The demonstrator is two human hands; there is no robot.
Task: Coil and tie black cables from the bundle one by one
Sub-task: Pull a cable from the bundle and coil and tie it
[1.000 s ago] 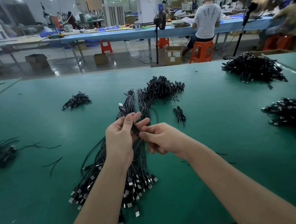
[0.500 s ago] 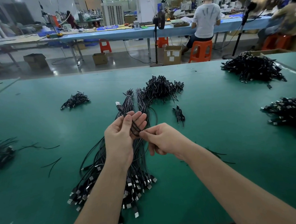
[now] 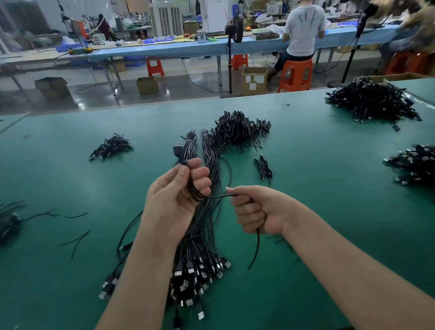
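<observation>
Above the green bench (image 3: 65, 291) and cable bundle (image 3: 204, 243), the left hand (image 3: 174, 204) fingers clasp a coiled cable (image 3: 195, 192); the right hand (image 3: 262, 210) fist grips its tail.

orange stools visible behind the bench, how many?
4. One under the seated person in the white shirt; one left under the blue table; one partly hidden behind the fan stand; one blurred at far right. More may be hidden.

A green table (image 3: 65, 291) carries a long bundle of black USB cables (image 3: 200, 264) at centre, a heap of ties (image 3: 237, 131) behind it, tied coils (image 3: 111, 147) at left, and coil piles (image 3: 371, 102) at right.
</observation>
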